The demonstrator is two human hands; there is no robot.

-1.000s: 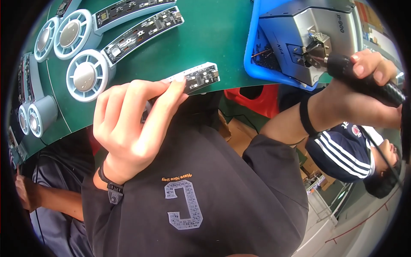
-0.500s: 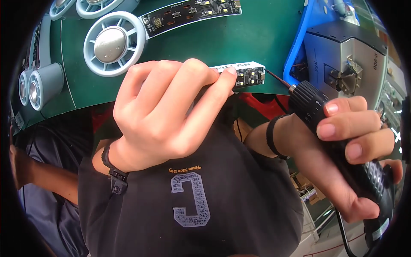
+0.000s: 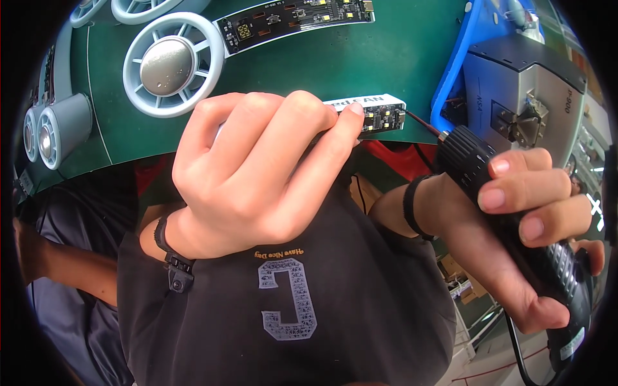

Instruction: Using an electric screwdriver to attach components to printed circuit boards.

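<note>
My left hand (image 3: 251,170) is closed around a narrow white-sided part, its thumb and index finger pressing near one end. A black circuit board (image 3: 385,118) with small yellowish chips and a metal port shows past the fingertips; the rest is hidden under the hand. My right hand (image 3: 528,199) grips a black electric screwdriver (image 3: 465,153) with a ribbed collar. Its thin bit (image 3: 421,122) points left, and the tip sits at the port end of the part; I cannot tell whether it touches.
A light-blue spoked ring with a silver centre (image 3: 168,64) lies beyond my left hand, joined to a curved circuit board (image 3: 290,22). More light-blue rings (image 3: 64,132) stand at left. A blue tray (image 3: 454,58) and a grey machine (image 3: 547,90) are at right. Another person's arm (image 3: 71,267) shows at left.
My left hand and the part have shifted slightly to the right. The screwdriver has hardly moved, and its bit stays at the part's end.
</note>
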